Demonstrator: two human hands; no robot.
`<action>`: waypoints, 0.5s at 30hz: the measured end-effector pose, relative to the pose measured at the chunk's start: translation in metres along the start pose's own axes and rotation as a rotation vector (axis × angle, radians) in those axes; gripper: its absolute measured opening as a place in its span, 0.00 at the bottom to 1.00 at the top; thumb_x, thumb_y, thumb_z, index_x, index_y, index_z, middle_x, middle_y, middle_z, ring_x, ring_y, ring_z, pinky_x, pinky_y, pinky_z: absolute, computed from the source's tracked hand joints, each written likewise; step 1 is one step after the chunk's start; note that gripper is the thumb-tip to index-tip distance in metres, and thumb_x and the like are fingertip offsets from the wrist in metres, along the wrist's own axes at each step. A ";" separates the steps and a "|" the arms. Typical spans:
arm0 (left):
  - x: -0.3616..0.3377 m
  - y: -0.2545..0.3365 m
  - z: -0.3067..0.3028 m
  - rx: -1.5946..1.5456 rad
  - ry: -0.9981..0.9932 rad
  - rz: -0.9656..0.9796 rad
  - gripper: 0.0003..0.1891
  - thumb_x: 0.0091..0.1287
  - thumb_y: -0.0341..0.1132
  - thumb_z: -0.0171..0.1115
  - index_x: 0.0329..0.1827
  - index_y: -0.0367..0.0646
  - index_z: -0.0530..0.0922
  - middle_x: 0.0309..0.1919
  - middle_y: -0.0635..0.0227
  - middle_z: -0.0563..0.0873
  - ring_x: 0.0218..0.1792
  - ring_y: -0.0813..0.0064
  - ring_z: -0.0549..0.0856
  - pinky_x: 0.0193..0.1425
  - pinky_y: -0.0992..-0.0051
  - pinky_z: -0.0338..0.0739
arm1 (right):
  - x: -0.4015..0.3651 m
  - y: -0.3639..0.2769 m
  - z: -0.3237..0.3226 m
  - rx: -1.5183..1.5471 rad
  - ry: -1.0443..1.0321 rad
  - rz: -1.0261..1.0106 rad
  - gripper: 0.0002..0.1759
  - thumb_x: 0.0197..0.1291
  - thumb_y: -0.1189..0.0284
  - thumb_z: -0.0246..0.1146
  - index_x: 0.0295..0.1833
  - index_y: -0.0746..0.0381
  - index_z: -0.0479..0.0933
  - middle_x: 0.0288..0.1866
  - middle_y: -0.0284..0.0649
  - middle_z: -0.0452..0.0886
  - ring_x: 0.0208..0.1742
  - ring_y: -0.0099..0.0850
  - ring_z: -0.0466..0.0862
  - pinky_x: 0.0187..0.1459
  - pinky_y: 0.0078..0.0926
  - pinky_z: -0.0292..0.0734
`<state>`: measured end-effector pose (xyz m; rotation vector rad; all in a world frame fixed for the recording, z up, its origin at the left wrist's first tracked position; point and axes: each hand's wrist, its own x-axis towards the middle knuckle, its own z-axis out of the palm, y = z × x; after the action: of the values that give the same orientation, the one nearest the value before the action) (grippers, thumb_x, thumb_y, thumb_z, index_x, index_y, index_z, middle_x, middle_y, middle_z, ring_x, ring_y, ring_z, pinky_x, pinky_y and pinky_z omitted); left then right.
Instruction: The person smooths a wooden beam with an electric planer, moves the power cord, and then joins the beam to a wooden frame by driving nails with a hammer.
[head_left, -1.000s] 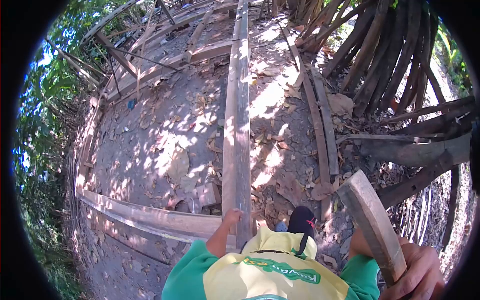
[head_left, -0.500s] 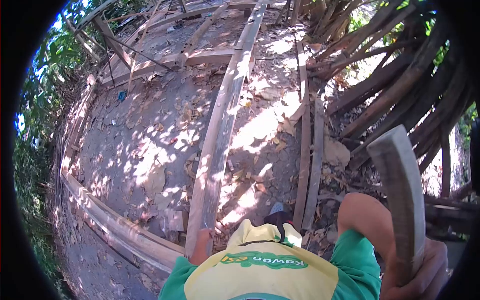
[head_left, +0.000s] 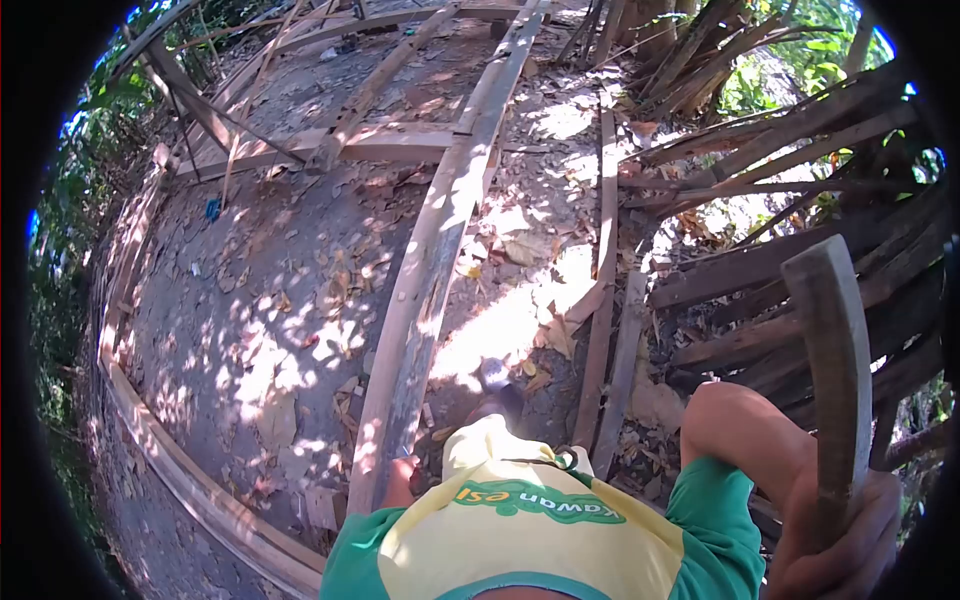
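My right hand [head_left: 855, 525], raised at the lower right, is wrapped round the lower end of a flat, slightly curved wooden piece [head_left: 835, 350] that stands nearly upright. Low in the view, just left of my yellow and green shirt [head_left: 500, 520], my left hand [head_left: 403, 475] is small and partly seen beside the near end of a long wooden beam [head_left: 425, 250]. Its fingers are too small to make out, and so is anything in them.
Wooden planks [head_left: 603, 300] lie on the leafy ground right of the beam. A low timber frame [head_left: 200, 475] curves along the left. Piled dark timber [head_left: 780, 260] and branches fill the right. My foot [head_left: 495, 375] is ahead of my shirt.
My foot has come forward between the beam and the planks. The view has shifted, and the wooden piece in my right hand now appears slightly farther right and more upright.
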<state>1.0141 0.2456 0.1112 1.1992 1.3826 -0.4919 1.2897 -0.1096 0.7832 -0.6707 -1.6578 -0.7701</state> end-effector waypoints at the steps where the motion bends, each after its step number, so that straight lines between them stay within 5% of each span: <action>1: 0.026 0.051 0.013 0.148 0.014 0.109 0.12 0.62 0.33 0.58 0.20 0.43 0.79 0.14 0.65 0.79 0.12 0.73 0.75 0.16 0.68 0.67 | -0.002 0.028 -0.013 -0.068 0.002 -0.002 0.08 0.52 0.73 0.69 0.36 0.54 0.76 0.55 0.16 0.74 0.29 0.13 0.80 0.17 0.13 0.68; 4: 0.087 0.221 0.065 0.477 0.137 0.486 0.14 0.61 0.30 0.54 0.16 0.44 0.78 0.12 0.65 0.78 0.12 0.74 0.75 0.15 0.68 0.66 | 0.006 0.106 -0.077 -0.069 -0.160 0.161 0.13 0.51 0.73 0.71 0.41 0.51 0.77 0.54 0.17 0.74 0.33 0.11 0.80 0.19 0.13 0.70; 5: 0.071 0.296 0.078 0.299 -0.082 0.648 0.11 0.64 0.31 0.55 0.22 0.45 0.80 0.16 0.68 0.79 0.16 0.78 0.77 0.18 0.71 0.68 | 0.011 0.131 -0.101 -0.049 -0.240 0.239 0.15 0.50 0.73 0.72 0.43 0.50 0.78 0.53 0.17 0.75 0.34 0.11 0.80 0.20 0.13 0.71; 6: 0.027 0.381 0.105 -0.033 -0.161 0.423 0.09 0.66 0.34 0.58 0.28 0.45 0.79 0.19 0.73 0.79 0.21 0.80 0.79 0.21 0.76 0.69 | -0.004 0.166 -0.111 -0.117 -0.157 0.141 0.15 0.50 0.73 0.72 0.43 0.49 0.78 0.51 0.18 0.76 0.32 0.12 0.79 0.20 0.13 0.71; 10: 0.038 0.590 0.181 0.067 -0.208 0.734 0.09 0.67 0.35 0.60 0.32 0.39 0.81 0.21 0.73 0.80 0.22 0.81 0.79 0.27 0.78 0.73 | -0.044 0.251 -0.164 -0.234 -0.056 0.349 0.17 0.50 0.71 0.73 0.45 0.46 0.79 0.37 0.25 0.80 0.16 0.12 0.68 0.21 0.07 0.65; 15: 0.051 0.754 0.256 0.183 -0.061 0.795 0.11 0.65 0.37 0.62 0.31 0.38 0.83 0.21 0.73 0.81 0.23 0.81 0.79 0.29 0.76 0.75 | -0.095 0.417 -0.259 -0.216 -0.045 0.200 0.13 0.52 0.71 0.71 0.42 0.47 0.78 0.39 0.19 0.78 0.18 0.11 0.70 0.20 0.09 0.63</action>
<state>1.7908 0.3355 0.2702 1.7377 0.7192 -0.0829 1.7871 -0.0551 0.7882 -0.9971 -1.5322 -0.7996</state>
